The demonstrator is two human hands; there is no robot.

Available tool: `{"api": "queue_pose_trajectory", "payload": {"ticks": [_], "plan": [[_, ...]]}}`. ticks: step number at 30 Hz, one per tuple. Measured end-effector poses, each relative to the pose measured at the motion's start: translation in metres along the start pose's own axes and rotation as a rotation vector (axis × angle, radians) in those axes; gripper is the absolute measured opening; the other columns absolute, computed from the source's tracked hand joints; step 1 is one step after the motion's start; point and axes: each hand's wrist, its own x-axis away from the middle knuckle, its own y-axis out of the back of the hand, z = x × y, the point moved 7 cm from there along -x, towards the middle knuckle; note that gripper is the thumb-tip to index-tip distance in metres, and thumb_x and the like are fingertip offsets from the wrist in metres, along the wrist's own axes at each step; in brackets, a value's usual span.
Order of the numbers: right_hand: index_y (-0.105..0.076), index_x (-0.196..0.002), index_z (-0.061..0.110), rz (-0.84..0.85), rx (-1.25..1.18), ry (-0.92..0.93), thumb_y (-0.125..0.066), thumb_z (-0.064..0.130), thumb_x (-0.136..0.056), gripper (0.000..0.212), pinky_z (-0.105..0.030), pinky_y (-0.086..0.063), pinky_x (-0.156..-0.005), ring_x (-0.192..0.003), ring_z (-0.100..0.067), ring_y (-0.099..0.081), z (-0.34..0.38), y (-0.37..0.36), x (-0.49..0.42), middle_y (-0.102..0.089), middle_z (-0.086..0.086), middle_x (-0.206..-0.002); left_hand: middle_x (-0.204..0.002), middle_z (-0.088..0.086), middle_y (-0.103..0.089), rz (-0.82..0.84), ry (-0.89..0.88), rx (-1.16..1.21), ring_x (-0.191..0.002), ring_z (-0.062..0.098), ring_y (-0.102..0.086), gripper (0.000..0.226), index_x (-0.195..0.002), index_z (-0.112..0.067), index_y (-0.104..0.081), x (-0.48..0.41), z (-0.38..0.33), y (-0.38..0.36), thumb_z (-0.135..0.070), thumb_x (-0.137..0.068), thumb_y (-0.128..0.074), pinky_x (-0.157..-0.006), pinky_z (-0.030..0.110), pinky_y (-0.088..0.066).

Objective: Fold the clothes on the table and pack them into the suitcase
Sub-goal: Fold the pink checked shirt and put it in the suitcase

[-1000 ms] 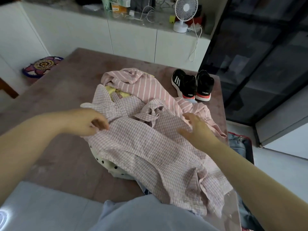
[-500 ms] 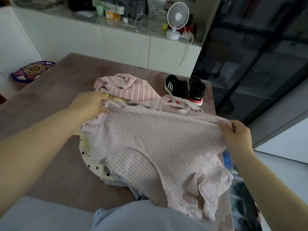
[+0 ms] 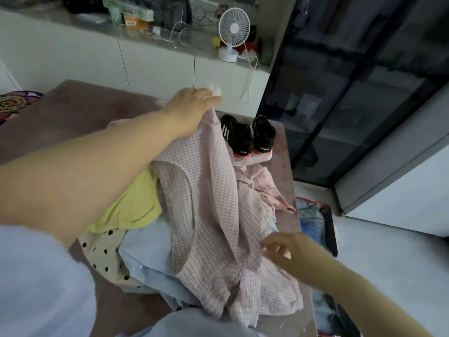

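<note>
Two hands (image 3: 192, 105) (image 3: 284, 251), one pink shirt (image 3: 209, 203) (checked), two trainers (image 3: 237, 138) (image 3: 263, 135).

A garment in a fine pink-and-white check (image 3: 211, 215) hangs from the left hand (image 3: 192, 110) down to the right hand (image 3: 289, 254). Under the left forearm lies a plain lemon-yellow garment (image 3: 136, 205), and nearer than that a cream cloth with black polka dots (image 3: 102, 254) and a pale blue garment (image 3: 148, 249). Beyond the right hand is a pale pink garment (image 3: 267, 188). Just past the left hand stand black shoes (image 3: 247, 137) with white stripes and coral-and-white soles. The table (image 3: 80, 110) is brownish mauve. Right of the right hand, the suitcase (image 3: 328, 229) shows a black rim, red trim and blue denim inside. Far beyond the left hand is a white fan (image 3: 233, 32) above white cabinets (image 3: 155, 69).
</note>
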Motion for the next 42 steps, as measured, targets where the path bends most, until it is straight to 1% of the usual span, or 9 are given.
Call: {"api": "queue_pose_trajectory", "payload": {"ticks": [4,8,11,15,19,26,31,37,42], "plan": [[-0.063,-0.091,0.031,-0.272,-0.084,0.020,-0.060,0.027,-0.089,0.005,-0.006,-0.043,-0.069,-0.083,0.003,-0.058,-0.013,0.045,-0.025,-0.063,0.017,-0.087,-0.145,0.015,-0.035,-0.074,0.067,0.202,-0.132,0.034,-0.032,0.064,-0.144,-0.013,-0.028,0.053,0.000,-0.029,-0.009,-0.085,-0.055,-0.107,0.044,-0.023],[-0.058,-0.112,0.022,-0.365,-0.224,-0.125,-0.061,0.023,-0.089,0.024,-0.007,-0.036,-0.072,-0.102,-0.008,-0.054,-0.031,0.053,-0.068,-0.055,0.006,-0.114,-0.104,0.008,-0.057,-0.102,0.321,0.430,-0.096,0.029,-0.055,0.040,-0.117,-0.008,-0.050,0.141,0.011,-0.050,-0.023,-0.083,-0.066,-0.075,0.036,-0.043],[-0.045,-0.130,0.015,-0.306,-0.308,-0.197,-0.065,0.033,-0.085,0.053,-0.023,-0.033,-0.087,-0.116,-0.017,-0.048,-0.030,0.048,-0.105,-0.051,0.005,-0.122,-0.093,-0.005,-0.058,0.216,0.557,0.591,-0.086,0.015,-0.056,0.047,-0.113,-0.013,-0.053,0.192,0.007,-0.088,-0.043,-0.080,-0.065,-0.064,0.020,-0.039],[-0.048,-0.130,0.018,-0.107,-0.298,-0.160,-0.068,0.036,-0.082,0.055,-0.029,-0.040,-0.085,-0.099,-0.015,-0.053,-0.008,0.021,-0.131,-0.058,0.006,-0.096,-0.112,-0.001,-0.060,0.505,0.645,0.818,-0.093,0.008,-0.056,0.094,-0.126,-0.012,-0.045,0.234,-0.033,-0.129,-0.071,-0.055,-0.063,-0.074,0.019,-0.044],[-0.067,-0.101,0.007,-0.212,-0.294,-0.057,-0.069,0.025,-0.082,0.026,-0.034,-0.043,-0.081,-0.095,-0.026,-0.059,0.007,0.034,-0.129,-0.066,-0.011,-0.099,-0.076,-0.013,-0.056,0.411,0.632,0.791,-0.073,0.004,-0.056,0.035,-0.083,-0.023,-0.048,0.240,-0.045,-0.147,-0.043,-0.072,-0.074,-0.058,0.017,-0.037],[-0.059,-0.070,0.023,-0.454,-0.474,-0.169,-0.070,0.029,-0.081,0.017,-0.024,-0.039,-0.061,-0.072,-0.011,-0.054,-0.034,0.077,-0.096,-0.060,0.007,-0.073,-0.065,-0.002,-0.047,0.493,0.564,0.763,-0.058,0.009,-0.041,0.026,-0.072,-0.012,-0.052,0.243,-0.053,-0.150,-0.029,-0.080,-0.071,-0.054,0.020,-0.027],[-0.064,-0.079,0.011,-0.552,-0.525,-0.301,-0.073,0.030,-0.078,0.022,-0.029,-0.044,-0.068,-0.073,-0.015,-0.055,-0.067,0.086,-0.069,-0.061,0.001,-0.077,-0.062,-0.003,-0.046,0.362,0.654,0.834,-0.060,0.010,-0.043,0.022,-0.066,-0.016,-0.052,0.224,-0.032,-0.124,-0.018,-0.085,-0.063,-0.054,0.023,-0.027],[-0.061,-0.088,0.007,-0.665,-0.438,-0.391,-0.063,0.020,-0.086,0.013,-0.030,-0.035,-0.068,-0.077,-0.024,-0.051,-0.103,0.089,-0.025,-0.056,-0.003,-0.073,-0.092,0.013,-0.054,0.010,0.801,0.982,-0.080,0.021,-0.050,0.009,-0.096,-0.007,-0.060,0.175,0.077,-0.039,-0.009,-0.089,-0.055,-0.070,0.030,-0.037],[-0.049,-0.102,0.007,-0.196,-0.135,-0.441,-0.043,0.023,-0.097,0.018,-0.028,-0.036,-0.068,-0.081,-0.026,-0.053,-0.098,0.005,-0.009,-0.054,-0.008,-0.088,-0.071,0.004,-0.054,-0.128,0.643,0.709,-0.047,-0.002,-0.053,0.019,-0.080,-0.021,-0.058,0.130,0.116,0.031,-0.004,-0.083,-0.064,-0.040,0.009,-0.037]]}}
